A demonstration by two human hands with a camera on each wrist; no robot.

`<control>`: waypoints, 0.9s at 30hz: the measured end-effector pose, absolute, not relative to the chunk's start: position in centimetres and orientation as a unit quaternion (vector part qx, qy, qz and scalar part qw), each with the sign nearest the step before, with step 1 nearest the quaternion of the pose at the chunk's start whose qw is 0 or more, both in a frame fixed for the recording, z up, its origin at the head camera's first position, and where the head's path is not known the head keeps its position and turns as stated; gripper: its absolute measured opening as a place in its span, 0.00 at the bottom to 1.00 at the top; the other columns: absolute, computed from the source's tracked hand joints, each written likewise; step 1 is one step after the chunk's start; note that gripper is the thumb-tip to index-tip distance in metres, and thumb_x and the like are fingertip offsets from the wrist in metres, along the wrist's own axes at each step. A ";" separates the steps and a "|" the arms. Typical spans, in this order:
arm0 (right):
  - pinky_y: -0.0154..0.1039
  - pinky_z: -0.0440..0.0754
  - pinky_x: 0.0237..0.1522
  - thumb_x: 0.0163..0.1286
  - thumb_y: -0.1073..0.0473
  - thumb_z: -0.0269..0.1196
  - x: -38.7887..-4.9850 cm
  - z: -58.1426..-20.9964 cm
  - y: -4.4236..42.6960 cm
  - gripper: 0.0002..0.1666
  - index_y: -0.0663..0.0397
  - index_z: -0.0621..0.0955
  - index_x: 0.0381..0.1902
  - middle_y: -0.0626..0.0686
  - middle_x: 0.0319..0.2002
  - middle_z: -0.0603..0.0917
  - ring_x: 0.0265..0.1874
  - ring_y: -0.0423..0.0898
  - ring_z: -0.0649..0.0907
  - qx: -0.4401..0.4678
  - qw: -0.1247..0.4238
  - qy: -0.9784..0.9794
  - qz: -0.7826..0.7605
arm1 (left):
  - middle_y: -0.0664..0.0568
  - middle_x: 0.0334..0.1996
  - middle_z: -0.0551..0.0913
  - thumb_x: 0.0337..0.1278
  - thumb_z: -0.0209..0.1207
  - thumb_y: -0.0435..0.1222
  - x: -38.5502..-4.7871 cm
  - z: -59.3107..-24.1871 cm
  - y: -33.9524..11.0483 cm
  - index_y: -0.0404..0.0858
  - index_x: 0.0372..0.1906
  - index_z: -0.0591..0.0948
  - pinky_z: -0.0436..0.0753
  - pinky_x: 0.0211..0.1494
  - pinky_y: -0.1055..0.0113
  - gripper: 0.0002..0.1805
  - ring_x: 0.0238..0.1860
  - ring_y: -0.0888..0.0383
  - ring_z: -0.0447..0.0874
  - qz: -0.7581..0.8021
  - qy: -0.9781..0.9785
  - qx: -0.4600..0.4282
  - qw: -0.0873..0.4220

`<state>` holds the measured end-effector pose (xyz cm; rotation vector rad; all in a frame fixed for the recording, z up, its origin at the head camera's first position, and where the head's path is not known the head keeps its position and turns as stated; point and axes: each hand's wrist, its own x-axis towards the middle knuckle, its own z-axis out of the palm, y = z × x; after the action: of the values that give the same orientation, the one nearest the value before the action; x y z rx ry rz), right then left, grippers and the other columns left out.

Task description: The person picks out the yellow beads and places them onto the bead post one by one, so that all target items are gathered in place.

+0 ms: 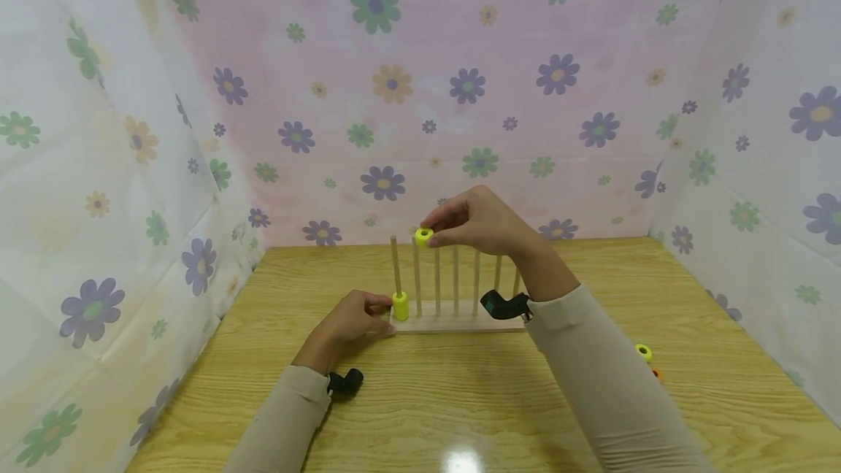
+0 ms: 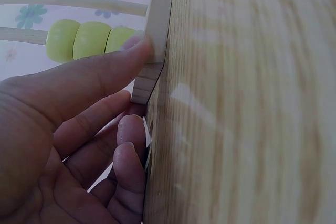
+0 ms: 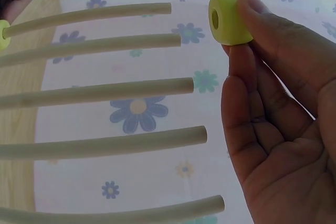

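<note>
1. A yellow bead [image 1: 421,242] is pinched at the fingertips of the right hand [image 1: 482,221], just above the pegs [image 1: 456,276].
2. The left end of the wooden rack [image 1: 447,323] is gripped by the left hand [image 1: 351,316], beside stacked yellow beads [image 1: 400,309].
3. The rack is set nearer the far edge of the desk [image 1: 427,400].

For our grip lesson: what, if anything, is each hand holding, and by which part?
The right hand pinches a yellow bead by its outer wall. The left hand grips the wooden peg rack by its base's left end.
</note>
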<state>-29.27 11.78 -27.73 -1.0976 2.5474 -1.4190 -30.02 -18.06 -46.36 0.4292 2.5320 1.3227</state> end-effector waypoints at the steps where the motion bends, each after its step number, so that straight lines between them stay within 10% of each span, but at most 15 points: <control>1: 0.43 0.89 0.47 0.65 0.55 0.76 -29.3 -27.7 11.7 0.11 0.43 0.92 0.45 0.47 0.41 0.92 0.41 0.46 0.90 -0.354 0.012 0.817 -0.455 | 0.49 0.57 0.87 0.51 0.78 0.37 -30.0 -46.4 -18.0 0.42 0.62 0.86 0.80 0.46 0.66 0.30 0.46 0.56 0.82 0.453 0.870 0.147 0.125; 27: 0.41 0.89 0.46 0.65 0.55 0.76 -29.8 -28.7 9.0 0.11 0.45 0.92 0.45 0.46 0.43 0.92 0.41 0.43 0.91 -0.345 -0.022 0.810 -0.473 | 0.48 0.60 0.85 0.51 0.78 0.37 -29.9 -46.3 -18.1 0.43 0.62 0.86 0.82 0.61 0.51 0.30 0.54 0.54 0.84 0.455 0.868 0.155 0.122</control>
<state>-29.76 8.96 -28.67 -1.1005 2.5818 -1.5053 -29.93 -18.13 -46.26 0.4530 2.5346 1.3276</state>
